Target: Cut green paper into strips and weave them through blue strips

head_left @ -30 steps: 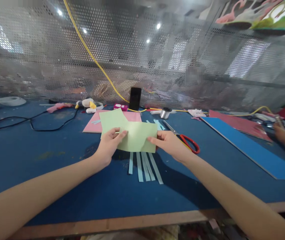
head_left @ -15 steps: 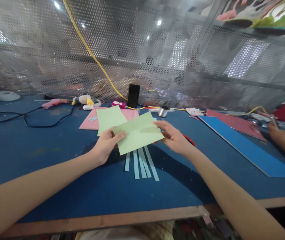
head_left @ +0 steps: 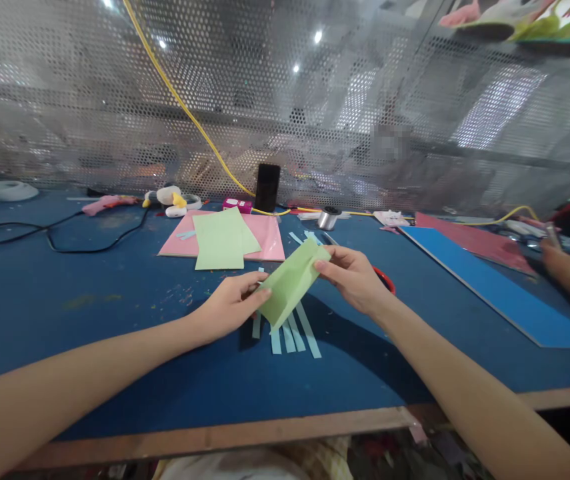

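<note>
Between my hands a sheet of light green paper [head_left: 292, 280] is bent lengthwise into a curve, held just above the table. My left hand [head_left: 235, 301] pinches its left lower end, thumb on top. At the upper right end, my right hand [head_left: 352, 275] grips the paper between thumb and fingers. Under the sheet lie several pale blue paper strips [head_left: 307, 331], fanned toward me, their middles hidden. Beyond my left hand, more green paper [head_left: 219, 243] rests on a pink sheet [head_left: 177, 245]. Red-handled scissors, it seems, show a red loop [head_left: 386, 280] behind my right wrist.
A black phone [head_left: 267, 188] leans against the perforated metal panel [head_left: 205, 87]. A wire spool [head_left: 328, 218] stands near it. A blue board [head_left: 495, 287] lies at right, and another person's hand [head_left: 567, 261] is beyond it. A black cable [head_left: 99, 250] curls at left.
The flat green sheet has been bent over lengthwise. My left hand has moved right, closer to my right hand, which now grips the paper's end.
</note>
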The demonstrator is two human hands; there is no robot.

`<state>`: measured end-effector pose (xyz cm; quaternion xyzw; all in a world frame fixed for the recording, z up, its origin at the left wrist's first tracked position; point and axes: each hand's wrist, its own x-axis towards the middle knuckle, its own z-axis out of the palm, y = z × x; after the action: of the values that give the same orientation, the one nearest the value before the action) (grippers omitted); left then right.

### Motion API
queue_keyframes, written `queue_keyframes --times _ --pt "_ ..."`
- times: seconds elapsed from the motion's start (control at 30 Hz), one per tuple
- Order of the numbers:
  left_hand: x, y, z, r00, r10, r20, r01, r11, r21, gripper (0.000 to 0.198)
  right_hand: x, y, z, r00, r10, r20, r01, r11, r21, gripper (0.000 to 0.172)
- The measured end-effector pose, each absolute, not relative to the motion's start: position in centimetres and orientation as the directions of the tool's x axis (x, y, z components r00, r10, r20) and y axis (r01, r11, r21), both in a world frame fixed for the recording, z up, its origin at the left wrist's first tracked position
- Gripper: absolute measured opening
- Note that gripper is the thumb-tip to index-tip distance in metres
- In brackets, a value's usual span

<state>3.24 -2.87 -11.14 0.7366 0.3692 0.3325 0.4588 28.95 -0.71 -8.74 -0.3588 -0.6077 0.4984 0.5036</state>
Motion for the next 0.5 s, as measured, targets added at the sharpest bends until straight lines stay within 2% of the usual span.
queue_keyframes --times 0.13,0.23,0.3,0.37,0.43,0.5 --pt "3.1 -4.2 -9.7 0.569 0.803 0.176 0.282 -0.391 0.876 0.044 28.0 -1.2 -8.7 -0.173 0.960 0.220 -0.049 0.215 -0.975 0.020" --pt "3.7 -5.3 -9.1 0.592 0.799 0.109 0.312 -0.352 0.883 0.048 27.2 -1.7 -8.8 -0.122 0.973 0.197 -0.067 0.190 -0.980 0.022" --pt "4.3 -5.8 -9.2 0.606 0.795 0.035 0.281 -0.256 0.925 0.047 26.7 -2.2 -8.9 -0.090 0.977 0.192 -0.076 0.186 -0.980 0.022" --pt "4.9 -6.1 -9.7 0.654 0.755 -0.048 0.152 -0.069 0.986 0.042 26.4 -2.6 -9.0 -0.095 0.973 0.209 -0.064 0.203 -0.977 0.021" --pt "5.3 -6.3 -10.2 0.696 0.712 -0.095 0.025 0.108 0.994 0.041 26.0 -3.1 -8.9 -0.124 0.965 0.232 -0.062 0.226 -0.972 0.020" --pt "5.4 -6.4 -10.5 0.703 0.705 -0.097 -0.042 0.177 0.983 0.040 25.6 -3.5 -8.8 -0.142 0.959 0.245 -0.108 0.231 -0.967 0.027"
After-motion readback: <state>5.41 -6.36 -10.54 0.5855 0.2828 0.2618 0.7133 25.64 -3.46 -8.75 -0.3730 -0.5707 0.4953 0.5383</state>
